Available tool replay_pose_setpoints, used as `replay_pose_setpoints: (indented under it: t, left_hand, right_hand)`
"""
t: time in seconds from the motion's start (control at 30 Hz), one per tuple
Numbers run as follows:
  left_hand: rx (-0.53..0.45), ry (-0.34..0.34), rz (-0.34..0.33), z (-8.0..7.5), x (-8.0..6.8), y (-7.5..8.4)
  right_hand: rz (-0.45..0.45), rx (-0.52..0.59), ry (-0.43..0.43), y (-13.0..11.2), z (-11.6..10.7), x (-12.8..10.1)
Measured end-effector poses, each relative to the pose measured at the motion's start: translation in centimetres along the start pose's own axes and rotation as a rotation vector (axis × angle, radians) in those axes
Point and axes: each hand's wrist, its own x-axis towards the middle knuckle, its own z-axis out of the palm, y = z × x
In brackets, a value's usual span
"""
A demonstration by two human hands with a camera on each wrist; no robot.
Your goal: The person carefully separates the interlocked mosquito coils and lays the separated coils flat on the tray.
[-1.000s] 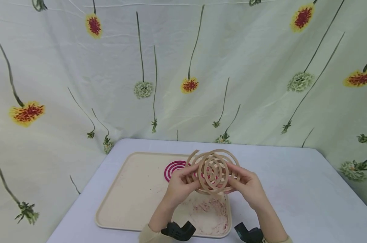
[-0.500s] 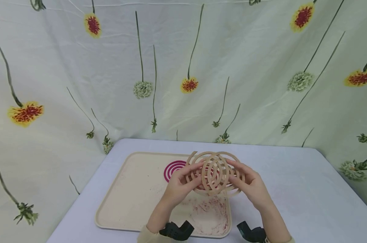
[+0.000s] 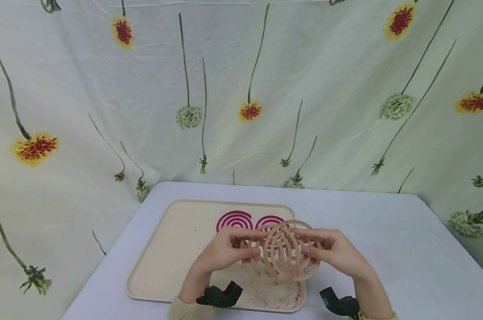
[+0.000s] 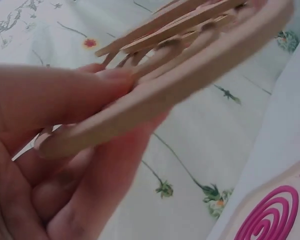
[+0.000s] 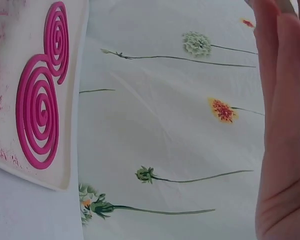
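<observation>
Hands (image 3: 279,251) holding coils (image 3: 281,255), over tray (image 3: 165,262) edge

There are two hands, the left hand (image 3: 221,249) and the right hand (image 3: 333,251), and together they hold one pair of tan coils (image 3: 280,253) that are interlocked, so two tan spirals. On one beige tray (image 3: 173,249) lie two pink coils (image 3: 235,219), side by side and joined. The tray is on one table (image 3: 385,249) with a pale cover. Behind there is one flowered cloth (image 3: 305,89); on it I count six yellow-red flowers in the head view, and several pale ones, whose number I cannot tell exactly
</observation>
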Motion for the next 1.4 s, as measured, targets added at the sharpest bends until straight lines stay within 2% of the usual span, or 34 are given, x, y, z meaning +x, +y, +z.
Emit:
replay_pose_setpoints:
  t: [0.17, 0.37, 0.47, 0.57, 0.63, 0.7, 0.73, 0.83, 0.93, 1.0, 1.07, 1.13, 1.2, 1.3, 1.4]
  left_hand:
    - [-0.007, 0.203, 0.059, 1.4, 0.9, -0.3]
    - [-0.035, 0.506, 0.120, 4.0, 2.1, -0.5]
    - [-0.091, 0.628, 0.135, 5.1, 2.6, -0.4]
    - [-0.143, 0.689, 0.136, 5.8, 2.9, -0.4]
    - [-0.157, 0.668, 0.121, 5.8, 2.8, -0.4]
    - [-0.161, 0.586, 0.092, 5.2, 2.5, -0.5]
    - [-0.162, 0.523, 0.084, 4.8, 2.3, -0.4]
    - [-0.137, 0.303, 0.060, 3.2, 1.4, -0.4]
    - [-0.142, 0.051, 0.056, 1.9, 0.7, -0.3]
    - [-0.133, -0.073, 0.043, 1.5, 0.5, -0.2]
    - [-0.118, -0.140, 0.030, 1.4, 0.5, -0.2]
    - [-0.085, -0.133, 0.011, 1.4, 0.5, -0.1]
    - [-0.051, -0.057, 0.006, 1.4, 0.6, -0.1]
    - [-0.024, 0.131, -0.001, 1.4, 0.7, -0.1]
    - [-0.008, 0.351, -0.019, 1.6, 1.0, -0.1]
  right_hand:
    - [-0.052, -0.029, 0.242, 0.1, 1.1, 0.4]
    - [-0.191, 0.075, 0.545, 0.5, 3.0, 1.5]
    - [-0.228, 0.134, 0.644, 0.5, 3.8, 1.9]
    - [-0.205, 0.153, 0.687, 0.4, 4.1, 2.1]
    - [-0.157, 0.128, 0.677, 0.2, 3.8, 1.9]
    - [-0.108, 0.095, 0.625, 0.0, 3.2, 1.5]
    - [-0.082, 0.074, 0.586, -0.1, 2.8, 1.2]
    - [-0.038, 0.040, 0.391, -0.4, 1.6, 0.4]
    - [-0.023, 0.030, 0.125, -0.4, 0.7, 0.0]
    - [-0.019, 0.045, -0.021, -0.3, 0.5, 0.0]
    - [-0.009, 0.050, -0.090, -0.3, 0.4, 0.1]
    - [0.006, 0.028, -0.070, -0.3, 0.5, 0.2]
    - [0.017, -0.015, 0.019, -0.3, 0.5, 0.2]
    - [0.062, -0.081, 0.232, -0.4, 0.7, 0.3]
    - [0.083, -0.071, 0.419, -0.6, 1.0, 0.3]
